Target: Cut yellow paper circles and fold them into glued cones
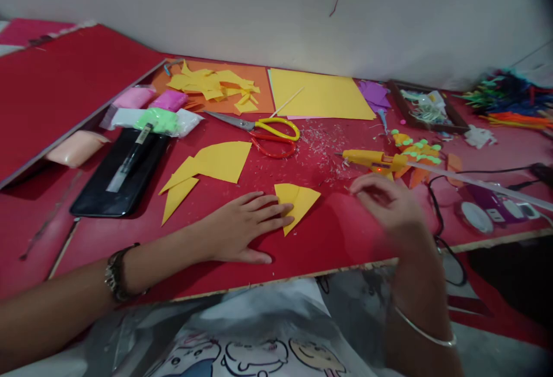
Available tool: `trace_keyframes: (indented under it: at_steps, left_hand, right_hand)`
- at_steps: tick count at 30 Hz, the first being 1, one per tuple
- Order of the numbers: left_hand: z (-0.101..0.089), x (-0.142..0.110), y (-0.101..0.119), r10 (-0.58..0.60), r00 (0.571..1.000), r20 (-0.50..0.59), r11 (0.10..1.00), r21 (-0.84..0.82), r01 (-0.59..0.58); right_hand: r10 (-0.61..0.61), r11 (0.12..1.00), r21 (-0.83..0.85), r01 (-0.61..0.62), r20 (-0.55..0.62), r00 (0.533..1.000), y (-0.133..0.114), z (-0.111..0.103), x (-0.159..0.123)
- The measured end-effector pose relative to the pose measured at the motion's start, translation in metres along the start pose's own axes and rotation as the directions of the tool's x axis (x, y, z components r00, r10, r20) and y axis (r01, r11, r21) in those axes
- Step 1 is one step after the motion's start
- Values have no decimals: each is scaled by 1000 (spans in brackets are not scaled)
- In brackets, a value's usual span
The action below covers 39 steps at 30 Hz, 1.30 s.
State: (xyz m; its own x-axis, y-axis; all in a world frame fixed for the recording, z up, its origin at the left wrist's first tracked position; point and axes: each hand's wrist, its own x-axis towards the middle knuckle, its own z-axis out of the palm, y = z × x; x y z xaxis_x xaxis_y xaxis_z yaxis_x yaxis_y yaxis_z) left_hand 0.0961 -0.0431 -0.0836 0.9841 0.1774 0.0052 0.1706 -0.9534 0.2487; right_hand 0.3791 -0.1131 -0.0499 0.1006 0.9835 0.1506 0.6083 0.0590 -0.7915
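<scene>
My left hand (250,227) lies flat with its fingers spread, the fingertips on a small yellow paper piece (300,201) with a crease or fold in it. My right hand (389,204) is raised over the table to the right of that piece, a little blurred, its fingers curled into a pinch; whatever they hold, if anything, I cannot make out. Just beyond it lies a yellow glue gun (374,160) with a small orange light on and a long clear glue stick (479,181) out of its back. Larger cut yellow paper pieces (222,161) lie left of centre.
Scissors (263,129) with yellow and red handles rest behind my left hand. A black phone (121,175) carries a marker (133,152), with clay packets (158,119) behind. Yellow sheets (324,95), a brown tray (425,106), pipe cleaners (510,101) and a purple power strip (496,207) are also on the red table.
</scene>
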Motion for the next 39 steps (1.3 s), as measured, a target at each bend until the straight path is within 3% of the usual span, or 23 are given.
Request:
trace_keyframes:
  at_steps: [2, 5, 8, 9, 10, 13, 16, 20, 24, 28, 34, 39]
  left_hand:
    - [-1, 0, 0, -23, 1000, -1, 999, 23, 23]
    - [-1, 0, -1, -39, 999, 9, 999, 37, 38]
    - [0, 2, -1, -26, 1000, 5, 999, 39, 26]
    - [0, 3, -2, -33, 999, 1, 999, 41, 33]
    - [0, 4, -2, -48, 999, -5, 998, 45, 48]
    - [0, 6, -6, -117, 993, -30, 991, 64, 119]
    - [-2, 3, -13, -147, 988, -52, 986, 73, 150]
    - [-4, -3, -20, -145, 988, -45, 988, 51, 147]
    - [-6, -5, -23, -143, 989, -34, 990, 12, 144]
    - [-6, -4, -25, -133, 991, -31, 991, -15, 133]
    - [-4, -4, -25, -171, 982, -77, 985, -37, 168]
    - [-3, -4, -24, -162, 982, -92, 986, -56, 158]
  right_hand:
    - [107, 991, -59, -118, -156, 982, 6, -19, -10]
    - [205, 953, -136, -271, -371, 906, 23, -35, -24]
    - [126, 924, -217, -314, -604, 787, 45, -36, -29]
    - [74, 910, -275, -311, -630, 773, 52, -35, -29]
    - [18, 893, -341, -295, -628, 778, 57, -33, -27]
    - [-62, 860, -464, -212, -508, 859, 65, -29, -16]
    - [-45, 836, -517, -186, -402, 914, 64, -28, -4]
    - [-19, 765, -616, -189, -315, 949, 66, -28, 7]
    - [-36, 759, -627, -176, -310, 950, 69, -26, 11]
    - [-117, 692, -699, -177, -352, 929, 47, -30, 11]
    - [-86, 690, -717, -98, -215, 973, 0, -28, 5]
    - [-282, 623, -777, 96, -108, 953, -8, -7, -3]
